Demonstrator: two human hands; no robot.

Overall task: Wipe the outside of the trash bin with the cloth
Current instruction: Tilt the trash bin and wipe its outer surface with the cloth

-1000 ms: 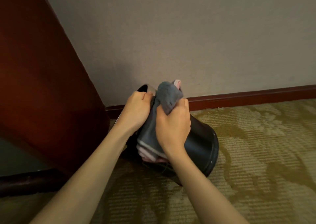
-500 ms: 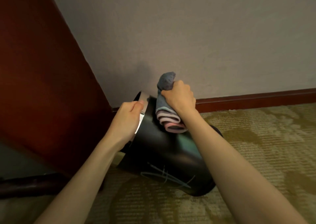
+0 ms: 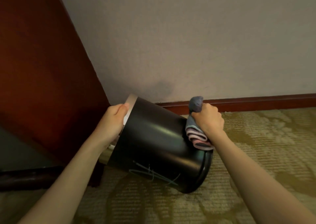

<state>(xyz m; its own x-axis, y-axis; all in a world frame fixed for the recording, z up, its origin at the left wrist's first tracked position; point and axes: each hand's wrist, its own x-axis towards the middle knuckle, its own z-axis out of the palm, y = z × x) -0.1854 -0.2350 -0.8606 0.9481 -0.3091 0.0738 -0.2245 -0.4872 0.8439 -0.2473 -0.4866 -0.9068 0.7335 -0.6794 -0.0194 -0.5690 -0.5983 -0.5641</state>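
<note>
A black round trash bin (image 3: 153,143) with a silver rim is tipped on its side above the carpet, mouth to the left, base to the lower right. My left hand (image 3: 114,119) grips the silver rim at the bin's upper left. My right hand (image 3: 207,119) grips a bunched grey and pink cloth (image 3: 196,136) and presses it against the bin's upper side near the base. Light scribble marks show on the bin's lower side.
A dark red wooden panel (image 3: 42,70) stands at the left, close to the bin's mouth. A grey wall (image 3: 188,44) with a red-brown skirting board (image 3: 256,100) runs behind. Patterned green-beige carpet (image 3: 256,155) covers the floor.
My right hand has slid the cloth along the bin's side from near the rim toward the base. The bin has turned, with its rim raised further to the left.
</note>
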